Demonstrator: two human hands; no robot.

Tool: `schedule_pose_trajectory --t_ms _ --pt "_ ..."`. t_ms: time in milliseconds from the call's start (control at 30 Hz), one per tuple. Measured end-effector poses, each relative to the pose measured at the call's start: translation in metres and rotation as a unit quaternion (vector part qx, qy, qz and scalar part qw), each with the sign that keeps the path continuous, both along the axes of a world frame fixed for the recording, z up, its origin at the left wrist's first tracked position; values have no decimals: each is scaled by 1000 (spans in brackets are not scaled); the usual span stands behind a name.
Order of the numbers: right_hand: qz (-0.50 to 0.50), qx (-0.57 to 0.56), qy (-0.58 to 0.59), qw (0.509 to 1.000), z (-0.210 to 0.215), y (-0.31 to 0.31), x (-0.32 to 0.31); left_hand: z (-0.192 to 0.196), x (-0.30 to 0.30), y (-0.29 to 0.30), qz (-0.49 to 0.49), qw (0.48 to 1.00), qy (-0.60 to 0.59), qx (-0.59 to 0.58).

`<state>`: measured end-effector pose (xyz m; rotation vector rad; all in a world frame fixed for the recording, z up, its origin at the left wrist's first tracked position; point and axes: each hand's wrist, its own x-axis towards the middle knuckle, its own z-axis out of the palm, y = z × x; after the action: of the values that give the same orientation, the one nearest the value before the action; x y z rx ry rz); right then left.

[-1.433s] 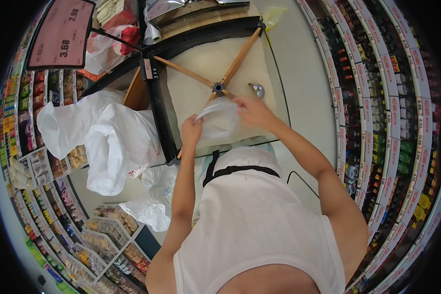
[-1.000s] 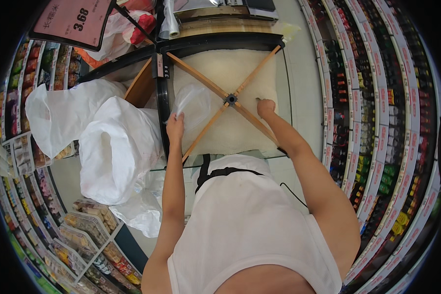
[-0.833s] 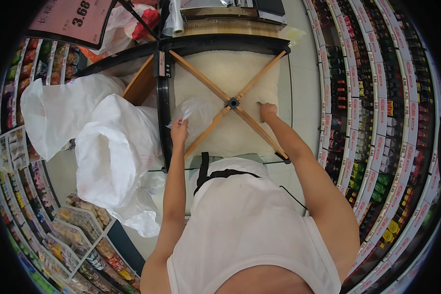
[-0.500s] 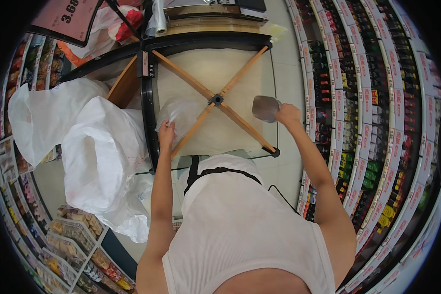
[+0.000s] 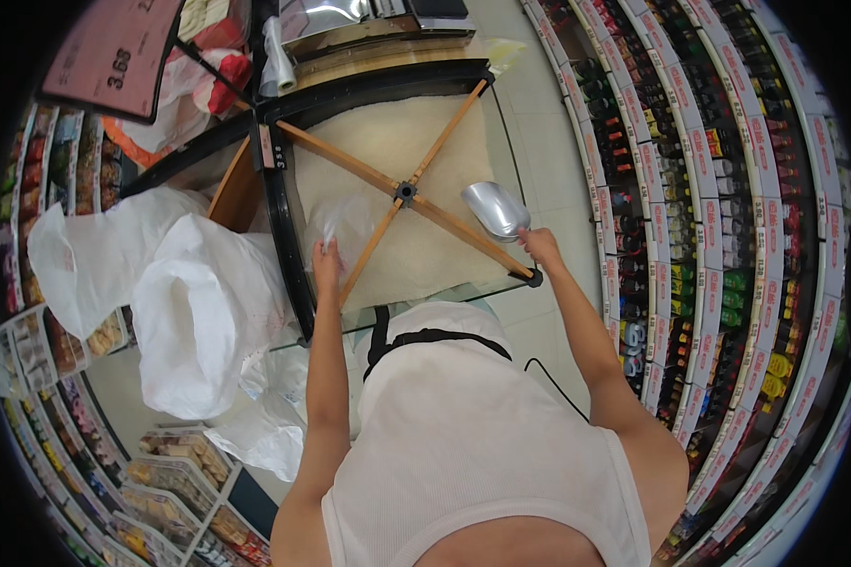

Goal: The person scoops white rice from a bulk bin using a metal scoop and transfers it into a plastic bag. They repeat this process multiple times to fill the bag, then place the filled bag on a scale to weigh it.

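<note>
A pink rectangular price sign (image 5: 113, 52) hung tilted at the upper left, above red-and-white packages (image 5: 219, 59). A small white price tag (image 5: 267, 148) sat on the bin's black rim. Bottles with coloured labels (image 5: 718, 180) lined the curved shelves at right, fronted by red-and-white shelf tags (image 5: 704, 156). Flat packets (image 5: 175, 477) filled the lower-left racks.

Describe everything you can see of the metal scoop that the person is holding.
The metal scoop is a shiny silver, rounded, trough-shaped tool with an open mouth. The right hand grips its handle, which is hidden in the fist. It hangs tilted above the bin of white grain, beside one arm of the wooden cross, near the bin's right rim. Whether it holds grain cannot be told.
</note>
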<state>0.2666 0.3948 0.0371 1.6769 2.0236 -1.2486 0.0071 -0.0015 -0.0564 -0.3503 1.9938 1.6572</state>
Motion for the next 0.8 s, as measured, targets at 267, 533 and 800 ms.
schedule_pose_trajectory --t_ms 267,533,800 --pt "-99 -88 -1 991 -62 -11 -51 59 14 22 51 999 -7 -2" --pt "-125 -28 -95 987 -141 -3 -154 25 3 19 -143 953 31 -267" --pt "-121 14 -116 986 -110 -17 -135 49 -7 60 -200 833 165 -488"
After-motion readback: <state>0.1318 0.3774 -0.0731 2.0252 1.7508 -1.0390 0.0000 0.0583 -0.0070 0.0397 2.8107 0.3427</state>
